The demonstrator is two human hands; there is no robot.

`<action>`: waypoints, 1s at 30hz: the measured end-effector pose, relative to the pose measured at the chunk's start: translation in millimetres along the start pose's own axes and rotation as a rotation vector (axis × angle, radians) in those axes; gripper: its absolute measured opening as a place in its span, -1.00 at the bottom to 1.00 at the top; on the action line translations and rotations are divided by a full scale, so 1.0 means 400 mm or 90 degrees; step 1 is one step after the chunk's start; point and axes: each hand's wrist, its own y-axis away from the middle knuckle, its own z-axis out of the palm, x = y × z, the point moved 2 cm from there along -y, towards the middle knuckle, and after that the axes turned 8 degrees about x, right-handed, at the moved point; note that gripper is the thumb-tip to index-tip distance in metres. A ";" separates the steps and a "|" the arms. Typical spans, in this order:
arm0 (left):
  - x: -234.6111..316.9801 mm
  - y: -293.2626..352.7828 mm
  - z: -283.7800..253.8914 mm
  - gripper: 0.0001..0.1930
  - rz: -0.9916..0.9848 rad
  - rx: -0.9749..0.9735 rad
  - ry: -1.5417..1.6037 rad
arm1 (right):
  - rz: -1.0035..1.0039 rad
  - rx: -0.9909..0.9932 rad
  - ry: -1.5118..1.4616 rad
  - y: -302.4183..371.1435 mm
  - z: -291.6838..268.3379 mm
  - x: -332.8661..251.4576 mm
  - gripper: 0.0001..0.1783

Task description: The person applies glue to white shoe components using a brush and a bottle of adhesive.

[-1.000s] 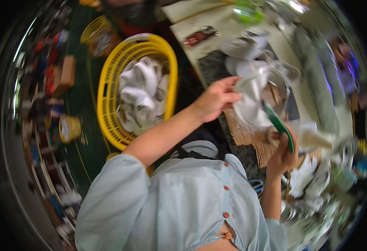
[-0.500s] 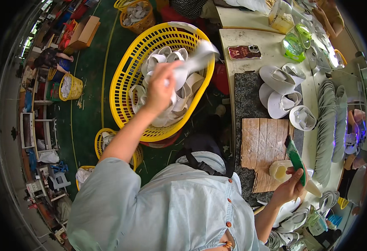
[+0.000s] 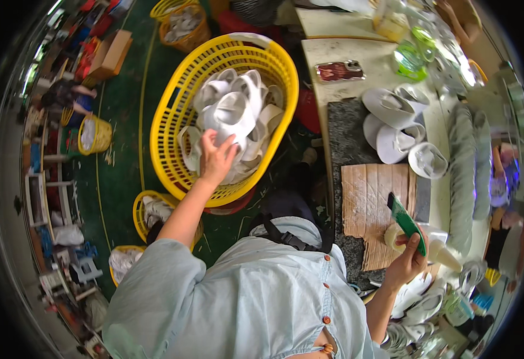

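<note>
Settle white upper (image 3: 232, 112) gently beyond left grip (image 3: 218, 158), loosely curled at its edge, cannot tell if holding; steady green brush (image 3: 405, 221), clasped in right grip (image 3: 412, 257).

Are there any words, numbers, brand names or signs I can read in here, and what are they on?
No readable text anywhere.
Shiny dark red phone on the pale table: any marks are too blurred to read.
Flat green tool with a dark tip in the right hand: no readable letters.
Curved white pieces in the oval yellow plastic basket: no readable letters.
</note>
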 end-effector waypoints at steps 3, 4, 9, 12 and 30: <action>-0.082 0.023 0.027 -0.59 -0.123 -0.008 0.079 | 0.059 -0.011 -0.040 -0.004 0.015 0.009 -0.78; -0.109 0.029 0.030 -0.59 -0.163 -0.026 0.105 | 0.056 -0.026 -0.054 -0.009 0.020 0.016 -0.79; 0.118 -0.171 -0.043 -0.58 -0.060 -0.125 -0.243 | 0.095 0.014 -0.099 -0.007 0.006 0.028 -0.79; 0.259 -0.284 0.005 -0.64 0.055 -0.167 -0.099 | 0.143 0.044 -0.093 -0.011 -0.016 0.048 -0.78; 1.230 -0.515 0.748 -0.84 0.328 -0.429 0.231 | 0.313 0.199 -0.073 0.000 -0.140 0.158 -0.81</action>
